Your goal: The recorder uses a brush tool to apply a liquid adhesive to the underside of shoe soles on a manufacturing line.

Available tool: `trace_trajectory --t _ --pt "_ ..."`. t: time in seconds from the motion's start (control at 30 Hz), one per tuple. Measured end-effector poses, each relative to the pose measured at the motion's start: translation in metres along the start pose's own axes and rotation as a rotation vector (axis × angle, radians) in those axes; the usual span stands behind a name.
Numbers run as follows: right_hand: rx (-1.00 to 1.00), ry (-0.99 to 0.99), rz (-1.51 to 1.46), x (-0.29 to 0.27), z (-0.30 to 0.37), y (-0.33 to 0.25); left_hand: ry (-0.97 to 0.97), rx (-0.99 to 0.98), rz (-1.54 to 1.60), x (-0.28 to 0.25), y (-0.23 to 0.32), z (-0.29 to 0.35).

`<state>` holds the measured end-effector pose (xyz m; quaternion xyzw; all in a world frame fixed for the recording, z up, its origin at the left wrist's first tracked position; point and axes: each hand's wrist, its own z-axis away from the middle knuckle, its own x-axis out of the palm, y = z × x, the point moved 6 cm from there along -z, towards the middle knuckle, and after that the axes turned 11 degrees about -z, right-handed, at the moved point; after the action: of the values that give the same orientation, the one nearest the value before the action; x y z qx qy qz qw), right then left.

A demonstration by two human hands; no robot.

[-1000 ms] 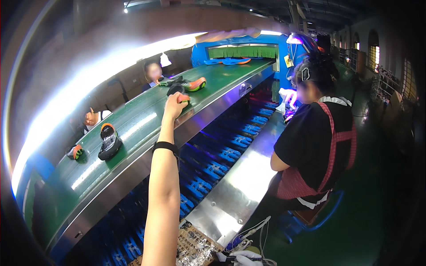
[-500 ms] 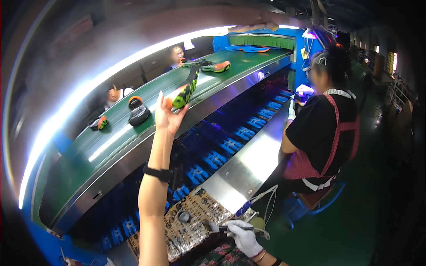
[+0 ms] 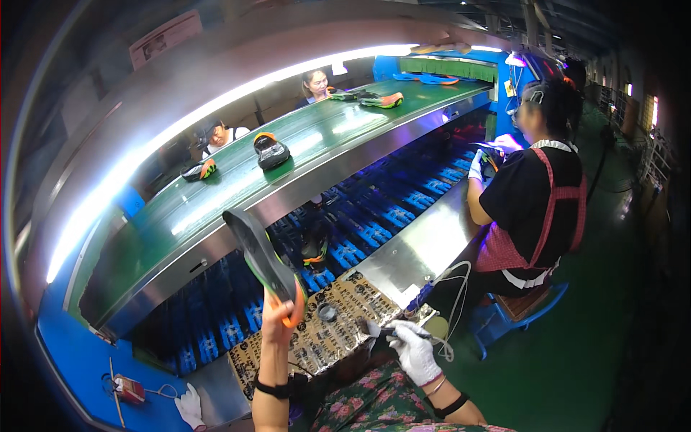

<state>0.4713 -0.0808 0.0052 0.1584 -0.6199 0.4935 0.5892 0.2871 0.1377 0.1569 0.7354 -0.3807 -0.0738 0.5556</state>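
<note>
My bare left hand [image 3: 276, 325] grips a shoe sole [image 3: 260, 252] by its orange end. The sole is dark on its broad face, with green and orange along the edge, and it tilts up toward the conveyor. In my white-gloved right hand [image 3: 416, 356] is a brush [image 3: 371, 329], its head pointing left over the edge of a cardboard-covered work surface [image 3: 347, 294]. A small dark cup [image 3: 327, 312] stands on that cardboard, between my two hands.
A green conveyor belt [image 3: 230, 169] carries several shoe parts, including a dark and orange one [image 3: 272, 153]. Below it runs a lower line with blue holders [image 3: 374, 232]. A co-worker [image 3: 536, 194] sits at the right; two people are across the belt. A white glove [image 3: 191, 407] lies lower left.
My left hand has drawn back from the upper belt toward me, turning the sole so its dark face shows. My right hand still holds the brush. The view has shifted.
</note>
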Motion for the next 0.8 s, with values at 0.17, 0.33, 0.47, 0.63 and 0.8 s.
trace_trajectory --t 0.17,0.33,0.47,0.63,0.8 --pt "-0.027 -0.092 -0.091 0.047 0.003 0.006 0.325 -0.513 0.080 -0.074 -0.056 0.137" --pt "0.048 -0.256 -0.086 0.105 0.026 0.034 0.311 -0.793 0.053 -0.083 -0.098 0.234" --pt "0.163 -0.312 0.114 0.135 0.053 0.070 0.088 -0.766 0.208 -0.068 -0.128 0.256" --pt "0.119 -0.389 0.403 0.147 0.061 0.088 0.108 -0.674 0.327 -0.033 -0.102 0.247" --pt "-0.010 -0.354 0.477 0.141 0.059 0.075 -0.081 -0.611 0.638 -0.017 -0.093 0.224"
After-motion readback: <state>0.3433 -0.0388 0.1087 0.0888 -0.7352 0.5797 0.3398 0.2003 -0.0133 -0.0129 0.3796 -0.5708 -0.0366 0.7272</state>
